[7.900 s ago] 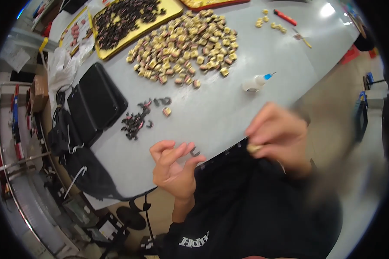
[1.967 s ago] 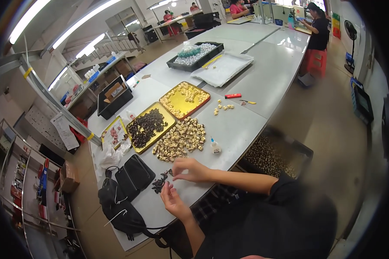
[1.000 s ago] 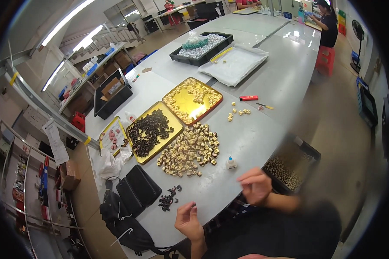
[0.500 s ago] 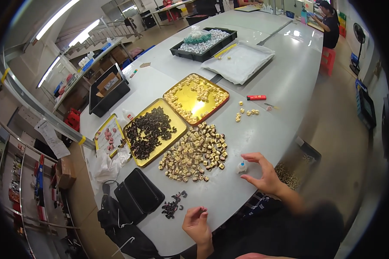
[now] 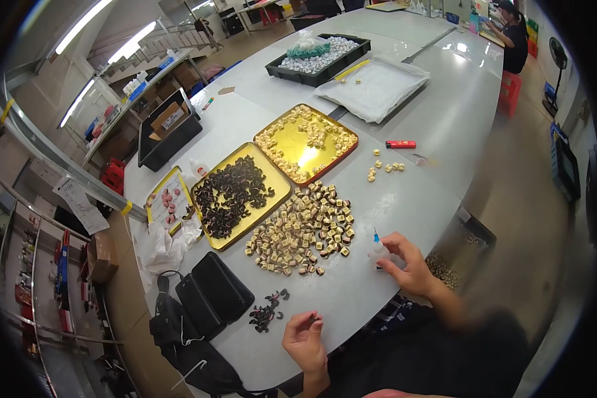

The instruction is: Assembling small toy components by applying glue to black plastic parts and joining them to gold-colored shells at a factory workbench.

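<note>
Left hand near the close edge of the worktop, fingers pressed together, pinching a small dark piece at the tips; its exact shape is mostly hidden. Right hand farther right, thumb and fingers closed about a small white bottle with a blue tip, held upright to the right of the main heap. Cannot tell whether its base touches the worktop.

Just left of the left hand: a loose scatter of dark curved bits, some with pink. Beyond it, a black case lying open, a black bag against its near side.

Mid-worktop: a broad heap of cream-and-dark cubes. Behind the heap, two yellow trays side by side: the left tray bears many dark pieces, the right tray, red-sided, bears cream pieces, mostly around its margins. Right of these, a few loose cream pieces, near a red stick-shaped object. Far right, a co-worker seated on a red stool
</note>
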A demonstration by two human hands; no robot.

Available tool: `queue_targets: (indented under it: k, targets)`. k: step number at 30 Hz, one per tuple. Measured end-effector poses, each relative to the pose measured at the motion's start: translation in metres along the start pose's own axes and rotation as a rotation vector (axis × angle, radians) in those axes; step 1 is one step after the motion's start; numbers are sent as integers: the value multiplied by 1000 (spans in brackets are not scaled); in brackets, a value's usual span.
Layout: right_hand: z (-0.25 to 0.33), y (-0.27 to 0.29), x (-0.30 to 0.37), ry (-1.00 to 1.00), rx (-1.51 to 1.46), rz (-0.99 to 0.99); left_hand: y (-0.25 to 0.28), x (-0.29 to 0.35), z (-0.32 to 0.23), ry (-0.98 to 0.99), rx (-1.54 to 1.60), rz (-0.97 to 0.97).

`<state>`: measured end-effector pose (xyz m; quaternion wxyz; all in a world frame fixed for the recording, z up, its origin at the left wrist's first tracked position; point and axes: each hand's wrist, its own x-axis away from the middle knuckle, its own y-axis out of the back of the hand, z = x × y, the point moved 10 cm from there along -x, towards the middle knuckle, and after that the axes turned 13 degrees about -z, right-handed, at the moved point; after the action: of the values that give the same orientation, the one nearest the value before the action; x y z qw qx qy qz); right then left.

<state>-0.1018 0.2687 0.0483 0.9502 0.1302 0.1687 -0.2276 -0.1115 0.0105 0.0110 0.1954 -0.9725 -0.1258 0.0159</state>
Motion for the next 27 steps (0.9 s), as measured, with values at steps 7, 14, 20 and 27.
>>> queue_targets:
  k: [7, 14, 20, 27]
  targets:
    - [1, -27, -1, -161, -428, 80, -3, 3, 1, -23, -48, 27]
    - [5, -52, 4, -270, -650, 97, -2, 6, 1, -33, -49, 42]
    - [0, -61, 6, -359, -713, 131, -3, 5, 1, -30, -112, -13]
    - [-13, -56, 4, -420, -734, 51, -3, 4, 2, -38, -150, -21]
